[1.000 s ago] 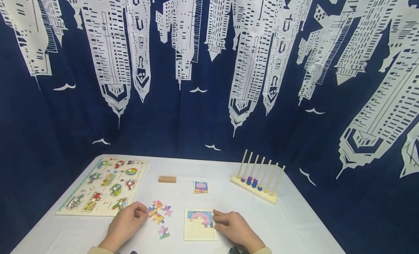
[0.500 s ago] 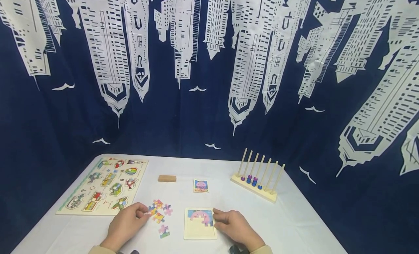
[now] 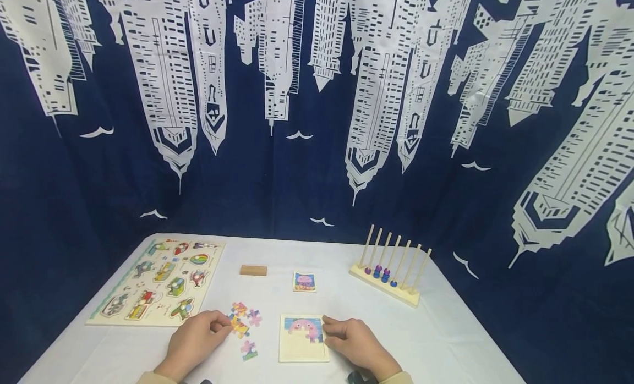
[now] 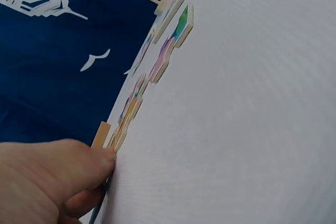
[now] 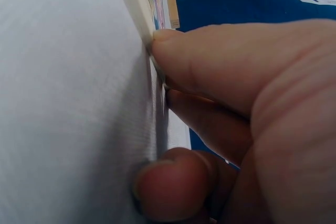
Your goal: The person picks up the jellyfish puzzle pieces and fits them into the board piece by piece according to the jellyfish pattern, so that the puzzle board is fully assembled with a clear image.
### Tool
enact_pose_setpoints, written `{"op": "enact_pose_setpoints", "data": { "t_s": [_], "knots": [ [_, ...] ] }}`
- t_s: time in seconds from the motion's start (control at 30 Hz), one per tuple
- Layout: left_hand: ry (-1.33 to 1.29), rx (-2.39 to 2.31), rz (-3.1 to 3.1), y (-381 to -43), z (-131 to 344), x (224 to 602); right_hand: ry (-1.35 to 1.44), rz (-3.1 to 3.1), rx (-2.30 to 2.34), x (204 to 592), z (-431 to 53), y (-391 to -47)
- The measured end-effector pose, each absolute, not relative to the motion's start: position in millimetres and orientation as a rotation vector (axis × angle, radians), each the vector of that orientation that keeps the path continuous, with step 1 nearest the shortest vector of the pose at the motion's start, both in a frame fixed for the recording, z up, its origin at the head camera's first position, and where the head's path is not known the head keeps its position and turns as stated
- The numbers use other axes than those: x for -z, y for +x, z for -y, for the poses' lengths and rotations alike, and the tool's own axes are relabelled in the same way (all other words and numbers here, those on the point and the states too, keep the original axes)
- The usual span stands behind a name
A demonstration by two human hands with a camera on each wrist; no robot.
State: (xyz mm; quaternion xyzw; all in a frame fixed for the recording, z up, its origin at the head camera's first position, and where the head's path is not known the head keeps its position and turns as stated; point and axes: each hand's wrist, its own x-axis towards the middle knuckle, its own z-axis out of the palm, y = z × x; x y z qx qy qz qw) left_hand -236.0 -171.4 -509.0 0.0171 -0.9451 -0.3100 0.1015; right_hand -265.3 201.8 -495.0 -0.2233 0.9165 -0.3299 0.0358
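Observation:
My left hand (image 3: pixel 195 340) is at the near-left side of a small cluster of jigsaw pieces (image 3: pixel 240 308), thumb and curled fingers pinching the nearest piece (image 3: pixel 230 318), which is mostly covered. In the left wrist view, the thumb (image 4: pixel 79 163) presses down at the edge of the pieces. One pink and green jigsaw piece (image 3: pixel 249 350) lies apart, closer to me. With my right hand (image 3: pixel 358 343) I hold the right edge of a square wooden puzzle tray (image 3: pixel 296 352). Its upper part carries joined pieces showing a pink face (image 3: pixel 300 324); bare wood shows below.
A peg puzzle board (image 3: pixel 170 279) with vehicles lies at left. Behind the pieces are a wooden block (image 3: pixel 253 270) and a small picture card (image 3: pixel 304 282). An abacus-like rack (image 3: pixel 383 285) with upright rods and beads stands at back right, before a dark blue curtain (image 3: pixel 247 197).
My left hand has shifted slightly right and toward me, now covering most of the blue and orange piece. The right hand stays on the tray's edge, and the tray has not moved.

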Motion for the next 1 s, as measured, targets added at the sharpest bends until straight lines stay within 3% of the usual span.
{"op": "enact_pose_setpoints", "data": {
  "t_s": [1.0],
  "knots": [
    [0.088, 0.921, 2.840, -229.8, 176.9, 499.4, -0.700, -2.813, 1.007, 495.8, -201.0, -266.5]
  ]
}}
